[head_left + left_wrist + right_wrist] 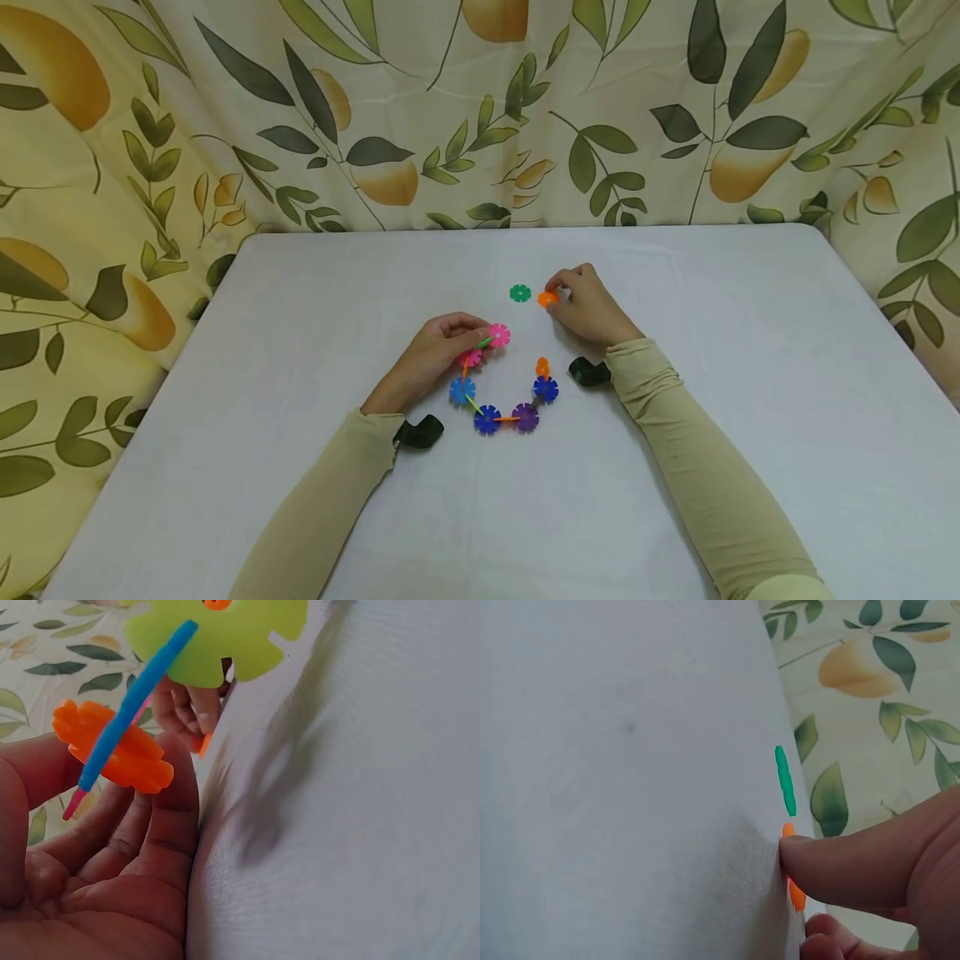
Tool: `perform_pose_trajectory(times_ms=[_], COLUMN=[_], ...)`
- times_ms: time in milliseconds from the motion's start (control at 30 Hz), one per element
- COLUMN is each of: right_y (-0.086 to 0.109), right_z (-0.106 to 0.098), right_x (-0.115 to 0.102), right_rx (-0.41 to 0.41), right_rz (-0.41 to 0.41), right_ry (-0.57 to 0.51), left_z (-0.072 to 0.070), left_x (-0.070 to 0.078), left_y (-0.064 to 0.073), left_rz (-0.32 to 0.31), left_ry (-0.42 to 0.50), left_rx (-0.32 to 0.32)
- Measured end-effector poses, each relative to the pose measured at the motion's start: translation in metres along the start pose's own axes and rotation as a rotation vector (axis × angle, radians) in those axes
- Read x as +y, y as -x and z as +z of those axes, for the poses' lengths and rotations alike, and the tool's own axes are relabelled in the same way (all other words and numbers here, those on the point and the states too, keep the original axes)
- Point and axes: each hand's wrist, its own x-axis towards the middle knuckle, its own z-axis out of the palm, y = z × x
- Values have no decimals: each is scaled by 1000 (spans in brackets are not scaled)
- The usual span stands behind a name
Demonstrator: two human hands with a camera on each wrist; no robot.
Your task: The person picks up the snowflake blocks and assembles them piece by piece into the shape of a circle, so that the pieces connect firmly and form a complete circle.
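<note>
A curved chain of notched plastic flower discs (487, 420) lies in front of me, in pink, green, orange, yellow, blue and purple. My left hand (450, 337) holds its upper left end, near a pink disc (498, 335). The left wrist view has an orange disc (146, 769) between thumb and fingers, crossed by a blue disc (139, 705) seen edge-on, with a yellow-green disc (217, 645) above. At the upper right, my right hand (588, 308) pinches a loose orange disc (547, 300) at the tabletop. Its thumb (840, 862) covers part of that disc.
Left of the right hand a loose green disc (521, 293) lies flat on the white table (712, 467). A black wrist strap piece (420, 432) sits by the left sleeve and another black piece (589, 372) by the right. A leaf-patterned curtain (480, 108) hangs behind the table.
</note>
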Motion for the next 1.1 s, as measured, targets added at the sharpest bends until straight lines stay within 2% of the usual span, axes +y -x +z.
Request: perform_pose_trajectory(times_ms=[267,367,667,900,1100], right_y=[3,5,12,18,20], right_z=[-5,-5,-4,-2,-2], right_x=[-2,-4,-10,-19,-28], right_rx=[-9,-5,24,15,5], right_rz=[1,2,-61,-78,-126], right_ry=[-46,-68,-83,-134,-163], left_z=[-2,-2,-1,-1,0], left_x=[1,1,2,3,3], left_y=[1,1,1,1,2], left_rz=[-27,-15,12,2,-7], left_ry=[-37,-20,28,62,105], left_rx=[-10,-8,26,11,-13])
